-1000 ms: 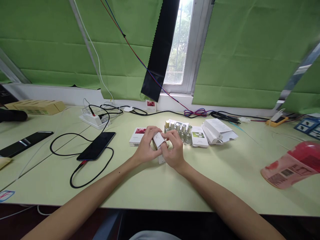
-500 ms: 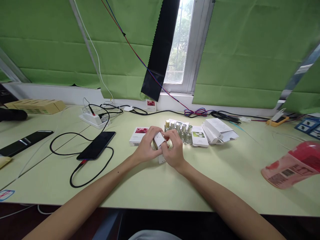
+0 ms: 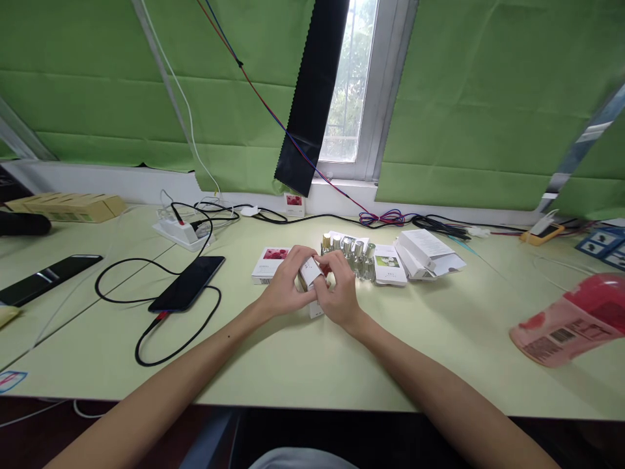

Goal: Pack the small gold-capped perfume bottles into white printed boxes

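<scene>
Near the middle of the table, a small white box point(image 3: 310, 271) is held between both hands. My left hand point(image 3: 289, 286) wraps round its left side, and the fingers of my right hand point(image 3: 338, 290) press on its right side and near edge. Part of another white piece point(image 3: 316, 309) shows just below the hands. To the left lies a flat white box with a red flower picture point(image 3: 271, 262). Several glass bottles with metal caps point(image 3: 358, 255) stand behind and right of my right hand, beside a white box with a green picture point(image 3: 389, 266).
Opened white cartons point(image 3: 424, 253) lie further right. A pink canister point(image 3: 571, 320) is at the right edge. On the left are a phone point(image 3: 187, 284) with a looped black cable, a power strip point(image 3: 181, 232), a second dark phone point(image 3: 51, 279) and yellow boxes point(image 3: 73, 207).
Both hands and the small box hold nearly the same pose. Only a slight shift of the whole view shows.
</scene>
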Tool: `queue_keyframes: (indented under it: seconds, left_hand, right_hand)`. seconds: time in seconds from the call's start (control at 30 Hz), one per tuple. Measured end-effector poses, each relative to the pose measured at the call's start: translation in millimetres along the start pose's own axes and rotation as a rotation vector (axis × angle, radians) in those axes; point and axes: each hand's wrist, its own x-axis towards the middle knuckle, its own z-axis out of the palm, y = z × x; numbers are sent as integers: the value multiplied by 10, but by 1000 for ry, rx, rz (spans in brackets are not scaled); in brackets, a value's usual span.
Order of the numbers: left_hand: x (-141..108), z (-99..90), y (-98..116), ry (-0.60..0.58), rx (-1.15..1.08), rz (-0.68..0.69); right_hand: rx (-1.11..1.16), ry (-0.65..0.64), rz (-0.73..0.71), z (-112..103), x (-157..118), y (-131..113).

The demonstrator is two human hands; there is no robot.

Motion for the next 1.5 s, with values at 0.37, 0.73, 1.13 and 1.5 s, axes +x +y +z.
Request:
queue_keyframes:
  seconds: [0.37, 0.73, 1.13, 1.5]
  left_hand:
    - [1, -16, 0, -23, 6, -3]
    - [9, -30, 12, -45, 29, -19]
    - [10, -39, 31, -61, 15, -35]
    - [15, -42, 27, -68, 21, -41]
  right_hand:
    - [12, -34, 38, 1, -9, 17]
    - [8, -60, 49, -17, 14, 3]
    - [-10, -84, 47, -30, 21, 7]
    - [-11, -85, 47, -25, 23, 16]
